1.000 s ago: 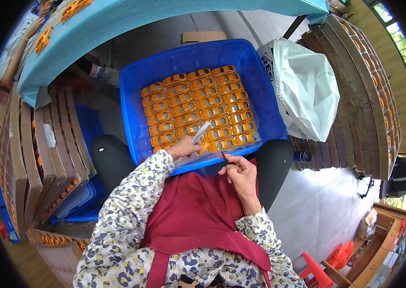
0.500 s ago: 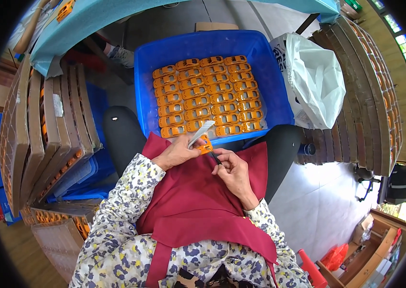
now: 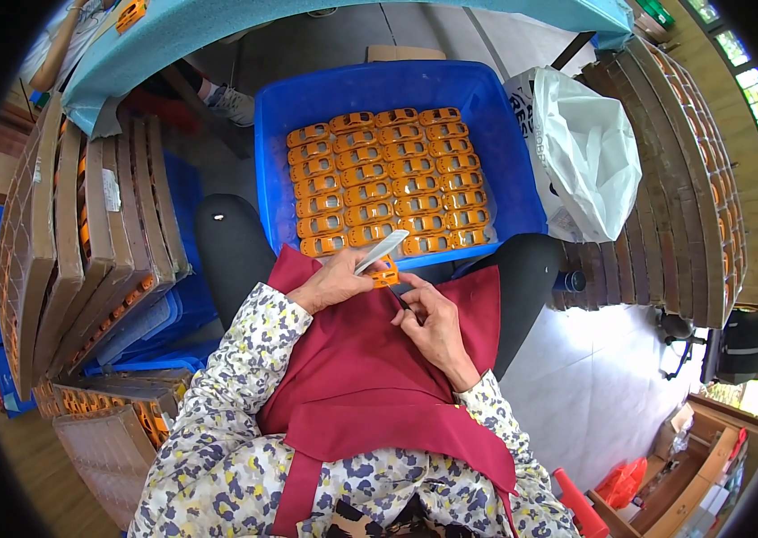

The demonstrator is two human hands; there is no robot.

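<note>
Over my lap, my left hand (image 3: pixel 336 282) pinches an orange toy car body (image 3: pixel 385 276) together with a narrow whitish strip (image 3: pixel 384 249) that sticks up past the fingers. Beside the car body, my right hand (image 3: pixel 435 325) is closed on a thin black tool (image 3: pixel 409 309); its exact kind is mostly hidden by the fingers. The right fingertips are close to the car's right end, and whether they touch it I cannot tell. Just beyond my hands stands a blue plastic bin (image 3: pixel 303 90), where several matching orange car bodies (image 3: pixel 366 192) lie in rows.
A white plastic bag (image 3: pixel 587 152) hangs at the bin's right side. Stacked cardboard trays (image 3: pixel 43 260) of car bodies rise at left, with more trays (image 3: pixel 666 215) at right. A turquoise-covered table edge (image 3: pixel 217 36) crosses the far side. An open wooden drawer (image 3: pixel 684 475) sits at lower right.
The right hand and its black tool have drawn back slightly from the car body. In the left hand, the car body and strip have turned a little, the strip now leaning further right.
</note>
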